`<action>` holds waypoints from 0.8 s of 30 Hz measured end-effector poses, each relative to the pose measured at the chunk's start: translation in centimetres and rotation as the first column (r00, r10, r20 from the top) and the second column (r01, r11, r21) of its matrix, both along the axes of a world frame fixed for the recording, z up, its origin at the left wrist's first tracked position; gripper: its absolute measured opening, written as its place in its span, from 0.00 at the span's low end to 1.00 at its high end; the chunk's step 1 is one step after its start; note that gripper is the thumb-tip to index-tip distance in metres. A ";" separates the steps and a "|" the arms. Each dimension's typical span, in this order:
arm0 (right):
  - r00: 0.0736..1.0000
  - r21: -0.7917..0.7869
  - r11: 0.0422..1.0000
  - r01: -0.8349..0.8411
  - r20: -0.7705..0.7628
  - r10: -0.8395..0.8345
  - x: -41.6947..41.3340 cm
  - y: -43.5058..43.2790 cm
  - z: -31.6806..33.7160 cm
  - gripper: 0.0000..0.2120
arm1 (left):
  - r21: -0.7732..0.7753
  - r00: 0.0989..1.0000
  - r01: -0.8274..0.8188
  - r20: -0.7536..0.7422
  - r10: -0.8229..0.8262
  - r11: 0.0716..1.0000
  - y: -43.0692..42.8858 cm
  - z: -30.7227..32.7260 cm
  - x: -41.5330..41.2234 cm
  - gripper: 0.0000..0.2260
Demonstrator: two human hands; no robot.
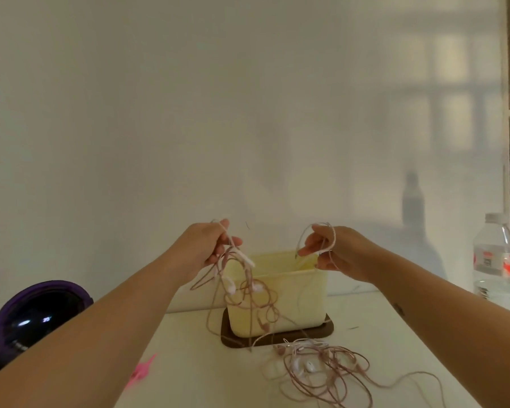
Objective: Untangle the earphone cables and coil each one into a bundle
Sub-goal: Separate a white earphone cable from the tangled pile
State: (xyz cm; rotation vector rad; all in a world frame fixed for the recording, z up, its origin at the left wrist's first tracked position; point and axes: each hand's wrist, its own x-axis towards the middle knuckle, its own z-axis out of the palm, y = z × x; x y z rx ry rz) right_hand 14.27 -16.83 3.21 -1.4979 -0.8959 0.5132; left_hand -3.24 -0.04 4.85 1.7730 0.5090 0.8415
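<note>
**Q:** What are the two hands doing?

**A:** Both are raised above the desk point(203, 378). The left hand point(206, 245) is gripping a bunch of thin, pinkish cords with curled fingers. The right hand point(339, 251) is holding one cord that is looping round its fingers.

**Q:** Where are the earphones lying?

**A:** A hanging tangle point(258, 287) of slack loops with small rounded buds is drooping from the left hand in front of a pale yellow, smooth-walled tub point(304, 295). The tub is standing on a dark, round-cornered tray point(321, 331) near the desk's far edge. A loose tangle point(309, 368) is sprawling on the desk just in front of the tray.

**Q:** What else is showing?

**A:** A clear plastic bottle point(496, 260) is standing at the right edge, a glossy purple dome point(36, 319) is sitting beyond the left edge, and a pink clip point(140, 372) is lying near that edge.
</note>
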 end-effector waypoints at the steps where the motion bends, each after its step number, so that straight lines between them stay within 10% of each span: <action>1: 0.998 0.042 0.997 -0.064 -0.010 0.064 -0.7 0.1 0.2 0.18 | 0.040 1.000 0.009 0.016 -0.010 0.999 -0.3 0.3 0.3 0.18; 8: 0.864 -0.166 0.887 -0.432 0.206 0.459 -6.6 0.3 0.6 0.14 | 0.063 0.978 0.201 -0.064 -0.197 0.978 -1.1 0.5 0.3 0.21; 14: 0.729 -0.533 0.790 -0.304 0.404 0.553 -10.9 3.1 -2.3 0.16 | -0.059 0.970 0.223 -0.083 -0.228 0.973 -1.6 -0.4 0.7 0.16; 20: 0.474 -0.535 0.833 -0.140 0.702 0.531 -13.0 7.5 -5.2 0.25 | -0.010 0.970 0.243 -0.009 -0.243 0.970 -1.6 0.8 -0.2 0.15; 24: 0.527 -0.435 0.880 -0.192 0.711 0.466 -12.6 7.5 -4.3 0.25 | 0.073 0.980 0.197 -0.054 -0.194 0.978 -0.7 1.0 -1.4 0.15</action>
